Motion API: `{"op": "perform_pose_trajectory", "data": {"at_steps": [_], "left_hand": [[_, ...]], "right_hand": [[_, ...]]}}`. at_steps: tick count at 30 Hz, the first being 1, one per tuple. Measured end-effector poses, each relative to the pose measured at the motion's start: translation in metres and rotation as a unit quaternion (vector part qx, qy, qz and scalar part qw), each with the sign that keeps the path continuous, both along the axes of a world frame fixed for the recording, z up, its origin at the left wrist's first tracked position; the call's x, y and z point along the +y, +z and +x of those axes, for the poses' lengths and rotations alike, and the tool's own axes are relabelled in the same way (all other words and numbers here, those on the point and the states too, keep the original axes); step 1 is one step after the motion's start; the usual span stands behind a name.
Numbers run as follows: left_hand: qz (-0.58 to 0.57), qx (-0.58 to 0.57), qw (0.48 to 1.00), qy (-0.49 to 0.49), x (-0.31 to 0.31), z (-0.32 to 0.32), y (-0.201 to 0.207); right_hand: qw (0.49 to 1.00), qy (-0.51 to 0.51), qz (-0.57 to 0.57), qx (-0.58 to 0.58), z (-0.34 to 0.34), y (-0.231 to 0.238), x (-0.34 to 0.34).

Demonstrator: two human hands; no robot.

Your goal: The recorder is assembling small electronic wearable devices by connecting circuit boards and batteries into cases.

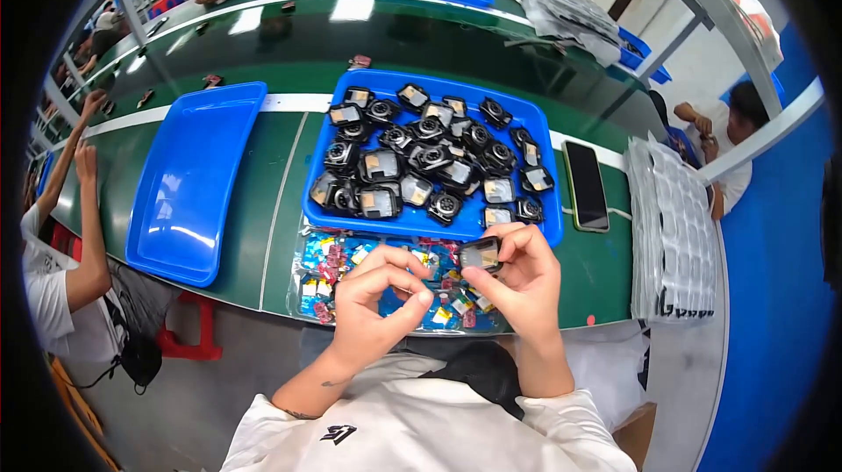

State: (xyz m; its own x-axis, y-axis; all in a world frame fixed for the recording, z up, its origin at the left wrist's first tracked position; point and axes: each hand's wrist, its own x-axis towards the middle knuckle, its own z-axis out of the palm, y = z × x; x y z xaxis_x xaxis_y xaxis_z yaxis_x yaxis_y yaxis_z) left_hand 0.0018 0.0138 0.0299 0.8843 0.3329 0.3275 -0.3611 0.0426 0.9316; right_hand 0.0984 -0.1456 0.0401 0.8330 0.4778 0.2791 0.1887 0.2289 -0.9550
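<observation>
The right hand [526, 275] pinches a small black watch case with square-like sides and a grey window [480, 254]. The thumb is on the near side and the fingers are at the top and right. The window faces up toward the person. The case looks longer from side to side than from near to far, with a little tilt.

The left hand [384, 295] is to the left of the case and a bit nearer to the body. Its fingers curl toward its thumb. I cannot tell if a tiny thing is pinched there. The two hands are apart, and the left one does not touch the case.

So the gap between the left fingertips and the left side of the case looks like what matters most. It is a short way, to the right and a little up.

Under both hands is a flat, shiny blue layer with small pink, yellow and white parts [326, 254]. Just past the hands is a big blue plastic tray [351, 223] with a pile of black watch cases [431, 156] in it. The right hand is nearer to its edge.
</observation>
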Motion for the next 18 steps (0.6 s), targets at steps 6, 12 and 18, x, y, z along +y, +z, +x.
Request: {"op": "perform_pose_trajectory", "data": {"at_steps": [6, 12, 18], "left_hand": [[0.076, -0.006, 0.994, 0.083, -0.009, 0.009, 0.002], [0.187, 0.004, 0.971, 0.149, -0.01, 0.013, 0.008], [0.194, 0.037, 0.972, 0.128, -0.006, 0.014, 0.008]], "right_hand": [[0.998, 0.016, -0.007, 0.06, -0.016, 0.006, 0.008], [0.998, 0.035, -0.026, 0.039, -0.022, -0.002, 0.011], [0.999, 0.012, -0.031, 0.014, -0.023, -0.004, 0.014]]}}
